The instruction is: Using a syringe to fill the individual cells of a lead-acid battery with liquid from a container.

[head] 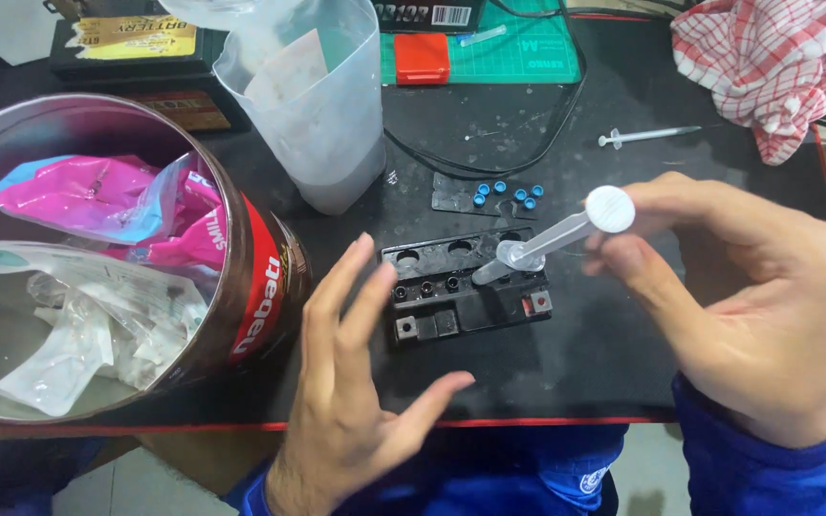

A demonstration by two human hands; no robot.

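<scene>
At the far left a round metal tin with a red band around its brown wall sits on the black mat; inside lie pink foil packets and crumpled clear wrappers. Behind it, a dark box carries a yellow label along its top. Just right of the tin stands a translucent plastic jug, cloudy near its base.

The left hand is open, fingers spread and holding nothing, hovering just left of a small black battery and almost touching its near corner. The battery lies flat with a row of round filler holes on top and a red mark at its right terminal. Behind it a black strip with blue caps rests on the mat, and farther back a red box sits on a green cutting mat.

The right hand grips a clear plastic syringe by its barrel, thumb near the white plunger disc; the syringe tilts down-left, its tip at the battery's right filler hole. A second, thin syringe lies beyond, and a red-and-white checked cloth is bunched at the far right.
</scene>
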